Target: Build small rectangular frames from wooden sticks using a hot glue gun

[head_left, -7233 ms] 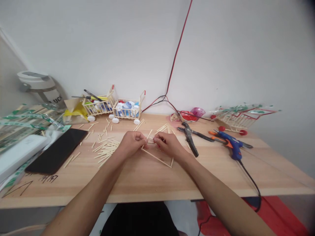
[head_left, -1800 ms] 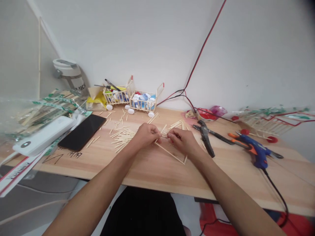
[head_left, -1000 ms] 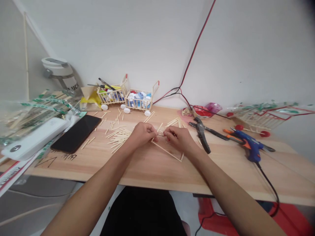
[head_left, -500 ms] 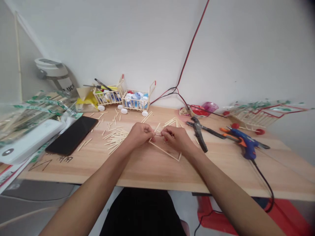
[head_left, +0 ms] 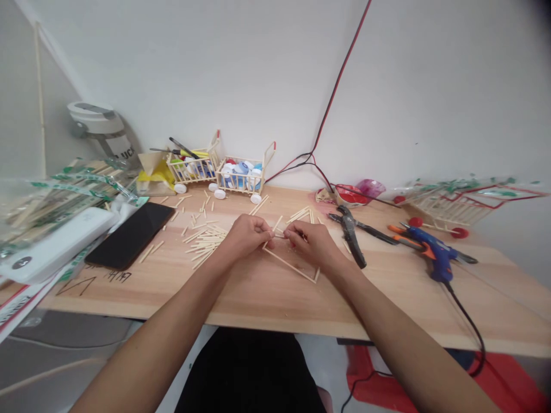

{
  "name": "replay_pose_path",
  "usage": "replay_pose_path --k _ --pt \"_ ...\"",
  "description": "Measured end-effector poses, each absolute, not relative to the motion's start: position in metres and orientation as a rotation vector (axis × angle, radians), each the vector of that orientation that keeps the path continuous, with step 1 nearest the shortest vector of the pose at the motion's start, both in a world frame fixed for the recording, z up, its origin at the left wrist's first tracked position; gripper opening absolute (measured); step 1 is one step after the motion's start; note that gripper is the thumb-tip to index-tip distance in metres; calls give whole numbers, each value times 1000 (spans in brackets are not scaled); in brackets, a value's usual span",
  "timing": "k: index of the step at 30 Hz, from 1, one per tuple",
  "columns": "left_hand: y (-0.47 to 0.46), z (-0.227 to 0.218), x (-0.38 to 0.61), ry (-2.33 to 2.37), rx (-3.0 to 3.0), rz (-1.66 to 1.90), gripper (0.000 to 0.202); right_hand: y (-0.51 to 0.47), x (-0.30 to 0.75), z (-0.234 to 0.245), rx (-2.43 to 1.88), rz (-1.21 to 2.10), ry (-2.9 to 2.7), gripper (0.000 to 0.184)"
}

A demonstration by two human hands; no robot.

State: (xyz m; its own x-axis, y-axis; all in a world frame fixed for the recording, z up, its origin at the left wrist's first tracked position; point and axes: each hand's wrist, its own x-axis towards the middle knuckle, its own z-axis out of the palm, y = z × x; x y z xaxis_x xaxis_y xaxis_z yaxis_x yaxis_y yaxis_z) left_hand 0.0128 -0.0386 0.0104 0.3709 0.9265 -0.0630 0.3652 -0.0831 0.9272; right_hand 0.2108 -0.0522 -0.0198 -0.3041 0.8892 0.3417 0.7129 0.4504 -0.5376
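Above the middle of the tabletop, my left hand point(head_left: 248, 235) pinches one end of a thin wooden stick point(head_left: 279, 234). The thumb and fingertips of my right hand point(head_left: 307, 240) close on its other end. Below the hands lies a frame of thin wooden sticks point(head_left: 290, 265), its near corner pointing toward me; my hands cover its far part. Whether the pinched stick touches the frame, I cannot tell. A pile of short cut sticks point(head_left: 209, 244) is just left of my left hand, and a few longer sticks point(head_left: 301, 214) lie behind my right hand.
Two small stick carts point(head_left: 239, 182) stand at the back, one holding bottle caps. A black phone point(head_left: 131, 235) and white device point(head_left: 58, 244) lie left. Black-handled cutters point(head_left: 352, 236), a blue glue gun point(head_left: 437, 252) with cord, and another cart point(head_left: 451, 209) are right.
The whole view has shifted slightly, so things appear a little farther right. Both hands keep their pinch on the small stick with hardly any movement.
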Motion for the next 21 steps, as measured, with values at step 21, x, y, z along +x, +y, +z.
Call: replay_pose_path --k 21 --pt "-38 7 13 1146 1611 724 13 -54 210 -18 -1354 403 -2088 21"
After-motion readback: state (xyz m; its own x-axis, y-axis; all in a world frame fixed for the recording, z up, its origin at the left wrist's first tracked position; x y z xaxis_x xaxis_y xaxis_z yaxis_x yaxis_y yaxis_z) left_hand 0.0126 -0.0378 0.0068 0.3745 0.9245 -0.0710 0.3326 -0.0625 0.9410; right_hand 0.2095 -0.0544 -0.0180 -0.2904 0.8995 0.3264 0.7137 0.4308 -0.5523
